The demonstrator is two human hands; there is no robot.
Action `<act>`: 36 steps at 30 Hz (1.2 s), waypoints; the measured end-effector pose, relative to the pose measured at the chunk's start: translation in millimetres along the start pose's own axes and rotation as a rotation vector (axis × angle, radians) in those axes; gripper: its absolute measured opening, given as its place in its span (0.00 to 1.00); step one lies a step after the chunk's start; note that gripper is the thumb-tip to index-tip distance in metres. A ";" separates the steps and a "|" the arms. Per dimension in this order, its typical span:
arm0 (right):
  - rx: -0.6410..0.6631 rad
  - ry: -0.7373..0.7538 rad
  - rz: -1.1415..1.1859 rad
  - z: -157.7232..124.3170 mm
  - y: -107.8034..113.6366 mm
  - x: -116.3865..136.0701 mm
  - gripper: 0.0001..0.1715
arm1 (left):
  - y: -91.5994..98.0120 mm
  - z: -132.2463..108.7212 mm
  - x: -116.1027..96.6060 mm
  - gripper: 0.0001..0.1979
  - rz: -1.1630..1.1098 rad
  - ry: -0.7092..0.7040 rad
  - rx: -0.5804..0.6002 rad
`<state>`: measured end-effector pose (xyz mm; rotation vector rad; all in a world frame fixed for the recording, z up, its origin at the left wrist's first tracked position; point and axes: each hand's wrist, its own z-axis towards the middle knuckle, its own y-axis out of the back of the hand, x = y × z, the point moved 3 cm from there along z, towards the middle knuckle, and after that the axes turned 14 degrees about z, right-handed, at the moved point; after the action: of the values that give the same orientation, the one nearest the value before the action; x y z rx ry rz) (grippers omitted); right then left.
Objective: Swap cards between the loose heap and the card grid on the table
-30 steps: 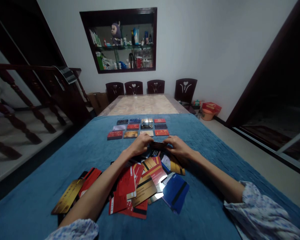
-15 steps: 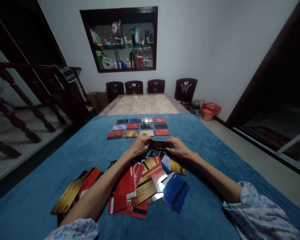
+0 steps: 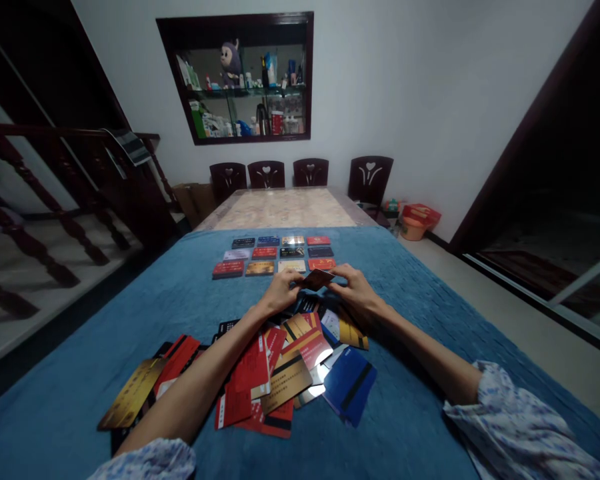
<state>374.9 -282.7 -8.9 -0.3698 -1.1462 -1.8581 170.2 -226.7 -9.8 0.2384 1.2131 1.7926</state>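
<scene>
Pinching a tilted dark card [image 3: 318, 279] — my left hand [image 3: 282, 291] at one end, right hand [image 3: 359, 291] at the other, both closed to its thickness — above the card pile's [image 3: 287, 384] far edge.

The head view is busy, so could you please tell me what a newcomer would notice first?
The heap of red, gold and blue cards stands out first, in the foreground. Over its far edge, the left hand and right hand hold a dark card, with three rows of cards beyond.
</scene>
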 end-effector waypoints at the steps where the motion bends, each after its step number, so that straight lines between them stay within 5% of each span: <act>1: -0.008 0.003 0.010 -0.1 0.1 1.3 0.09 | -0.3 0.0 -0.2 0.08 0.002 0.003 0.000; 6: -0.051 0.035 0.072 -0.3 -1.6 9.5 0.09 | 3.3 0.9 -4.2 0.08 0.003 -0.011 -0.001; 15: -0.076 0.170 -0.220 -2.3 -3.3 19.9 0.10 | 19.9 1.6 -13.6 0.13 -0.011 -0.019 -0.160; 23: -0.018 0.174 -0.248 -4.1 -13.9 16.9 0.09 | 12.0 1.0 -27.0 0.10 -0.002 -0.138 -0.067; 36: 0.101 0.115 -0.410 -8.0 -16.1 9.8 0.20 | 11.7 -0.5 -15.7 0.14 0.134 -0.094 -0.012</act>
<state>357.9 -291.8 -15.9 0.0354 -1.3007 -2.1289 171.8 -240.1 4.4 0.4010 1.1426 1.8809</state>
